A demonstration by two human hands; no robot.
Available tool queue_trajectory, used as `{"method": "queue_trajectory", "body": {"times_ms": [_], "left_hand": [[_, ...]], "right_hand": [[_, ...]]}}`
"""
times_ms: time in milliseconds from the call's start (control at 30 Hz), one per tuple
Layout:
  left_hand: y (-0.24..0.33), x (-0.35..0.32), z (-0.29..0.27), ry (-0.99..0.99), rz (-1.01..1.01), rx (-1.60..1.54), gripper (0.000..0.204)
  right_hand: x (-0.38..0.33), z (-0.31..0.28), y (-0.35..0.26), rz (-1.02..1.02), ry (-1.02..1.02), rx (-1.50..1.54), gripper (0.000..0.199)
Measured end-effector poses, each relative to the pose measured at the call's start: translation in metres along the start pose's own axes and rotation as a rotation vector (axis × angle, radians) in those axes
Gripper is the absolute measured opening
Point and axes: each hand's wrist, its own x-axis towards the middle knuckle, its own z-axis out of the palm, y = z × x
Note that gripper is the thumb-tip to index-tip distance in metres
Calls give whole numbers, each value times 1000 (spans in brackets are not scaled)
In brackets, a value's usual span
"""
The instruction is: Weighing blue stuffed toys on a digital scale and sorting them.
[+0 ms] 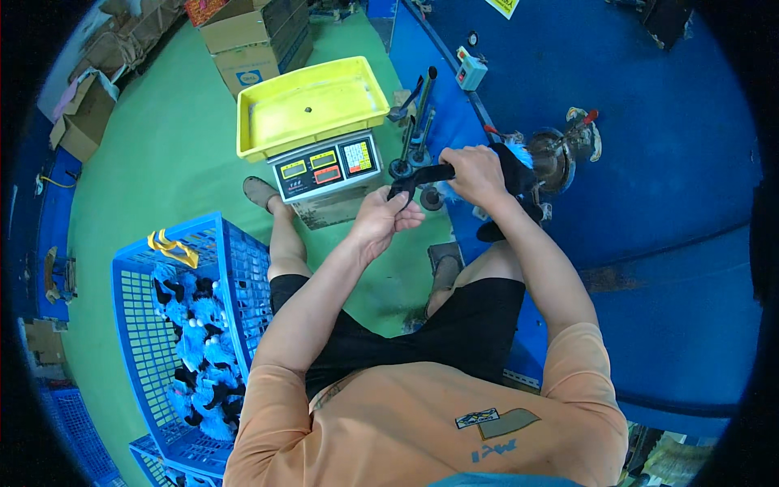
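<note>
A plush toy with black parts and bright blue fur (519, 154) sits against the metal nozzle (554, 161) of the blue machine. From it a long black plush limb (432, 174) stretches left between my hands. My left hand (385, 219) pinches the limb's far left end between thumb and forefinger, its other fingers loosely curled. My right hand (477, 174) is closed around the limb nearer the toy's body. The right hand and forearm hide part of the toy, so I cannot tell how it sits on the nozzle.
A digital scale (328, 170) bears a yellow tray (312, 134) with a small dark bit in it. Metal rods on round bases (423, 154) stand beside it. At left, a blue basket (235, 284) holds several blue-and-black plush toys (199, 345). Cardboard boxes (243, 65) stand behind.
</note>
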Motion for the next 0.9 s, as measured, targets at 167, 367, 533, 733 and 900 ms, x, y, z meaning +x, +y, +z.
{"method": "queue_trajectory", "body": {"times_ms": [167,367,533,733,900], "left_hand": [[4,0,1,52,30,-17,26],[-2,-7,6,186,168,64,21],[-3,-11,3,184,326,131,16],[-1,-3,1,159,341,263,23],[-1,0,1,175,303,277,24]], "right_hand": [[1,-7,-2,-43,15,60,21],[12,-6,-27,-175,70,298,18],[19,-1,-46,-99,-60,355,21],[20,-2,-43,-54,-66,343,28],[17,2,-42,-92,-43,380,29]]}}
